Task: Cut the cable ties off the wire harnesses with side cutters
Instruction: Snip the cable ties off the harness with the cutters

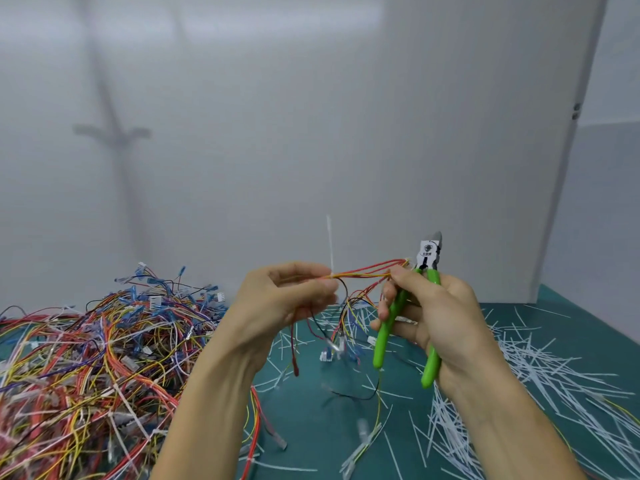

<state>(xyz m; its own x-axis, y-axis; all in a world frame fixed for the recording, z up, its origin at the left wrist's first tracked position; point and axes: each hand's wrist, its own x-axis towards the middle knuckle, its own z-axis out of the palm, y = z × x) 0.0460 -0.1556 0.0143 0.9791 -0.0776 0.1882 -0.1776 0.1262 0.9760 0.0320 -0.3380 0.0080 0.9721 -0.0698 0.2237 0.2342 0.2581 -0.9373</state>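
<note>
A person's left hand (287, 299) pinches a red and yellow wire harness (363, 271), held in the air above a green desk (311, 427). A white cable tie (330, 244) stands upright from the harness at the fingertips. The right hand (440, 313) grips green-handled side cutters (427, 258), nose up, and its thumb and forefinger pinch the harness's other end. A tangled pile of harnesses (104, 341) lies on the left, and loose white tie strips (536, 368) lie scattered on the right.

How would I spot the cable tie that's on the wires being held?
Above the green mat, red and yellow wires stretch from the left hand to the right hand holding green side cutters. Near the left hand a thin white cable tie wraps them. Unlike the cut ties lying flat on the mat, its tail stands straight up.
</note>
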